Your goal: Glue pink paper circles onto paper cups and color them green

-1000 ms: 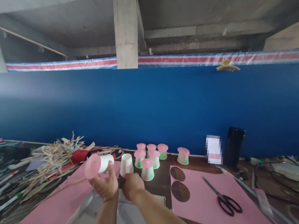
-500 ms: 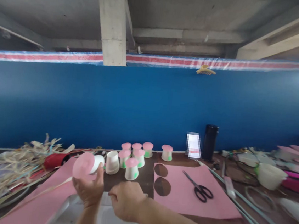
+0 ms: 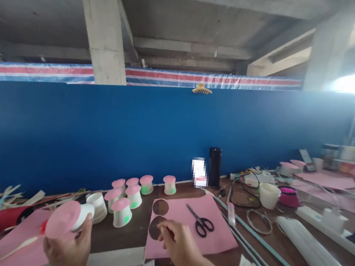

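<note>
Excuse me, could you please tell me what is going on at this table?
A person is working with cups and pink paper. The left hand holds a white cup tilted on its side, with a pink disc at one end. The right hand, fingers curled, is over a pink sheet with two round holes; whether it holds anything is too small to tell. Scissors lie on that sheet. Seven pink-topped cups stand on the table.

Craft workshop, apparently, in a raw-concrete building: bare ceiling, concrete pillar, blue partition, striped sheeting; brown worktable bearing scissors, pink paper with round holes, pink-topped cups, loose strips, power strip.
</note>
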Demonstrator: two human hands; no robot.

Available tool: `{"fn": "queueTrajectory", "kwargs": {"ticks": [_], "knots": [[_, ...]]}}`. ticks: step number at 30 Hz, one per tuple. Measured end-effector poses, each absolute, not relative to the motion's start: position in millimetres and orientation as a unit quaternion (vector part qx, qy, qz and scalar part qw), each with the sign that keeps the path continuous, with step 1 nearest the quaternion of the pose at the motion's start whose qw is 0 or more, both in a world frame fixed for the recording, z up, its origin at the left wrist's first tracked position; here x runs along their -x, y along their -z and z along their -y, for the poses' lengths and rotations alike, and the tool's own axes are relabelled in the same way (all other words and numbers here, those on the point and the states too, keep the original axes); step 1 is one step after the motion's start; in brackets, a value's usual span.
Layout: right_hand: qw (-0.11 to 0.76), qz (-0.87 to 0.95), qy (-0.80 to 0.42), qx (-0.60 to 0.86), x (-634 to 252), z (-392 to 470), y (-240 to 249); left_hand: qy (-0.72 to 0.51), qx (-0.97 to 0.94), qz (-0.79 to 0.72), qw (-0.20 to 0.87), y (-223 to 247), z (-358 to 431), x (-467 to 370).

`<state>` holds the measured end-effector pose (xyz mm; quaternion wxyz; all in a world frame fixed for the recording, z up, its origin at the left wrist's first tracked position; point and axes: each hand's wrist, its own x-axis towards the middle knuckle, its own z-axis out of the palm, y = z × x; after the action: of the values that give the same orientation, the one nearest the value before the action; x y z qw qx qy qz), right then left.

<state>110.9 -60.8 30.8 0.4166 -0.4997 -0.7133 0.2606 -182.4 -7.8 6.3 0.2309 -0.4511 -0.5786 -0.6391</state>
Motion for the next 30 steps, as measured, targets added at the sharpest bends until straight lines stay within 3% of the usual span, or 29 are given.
{"fn": "queueTrajectory", "kwargs": {"ticks": [3,7,21,30], "knots": [[0.481,0.675,-0.307,0.468,-120,58,-19,0.626,0.437,0.582,0.279,-12,12,173],[0.49,0.666,-0.318,0.463,-131,53,-13,0.631,0.424,0.566,0.318,-11,11,164],[0.287,0.841,-0.27,0.371,-116,70,-16,0.567,0.509,0.556,0.333,9,3,115],[0.266,0.844,-0.27,0.381,-116,69,-12,0.538,0.563,0.555,0.292,14,3,107]]}}
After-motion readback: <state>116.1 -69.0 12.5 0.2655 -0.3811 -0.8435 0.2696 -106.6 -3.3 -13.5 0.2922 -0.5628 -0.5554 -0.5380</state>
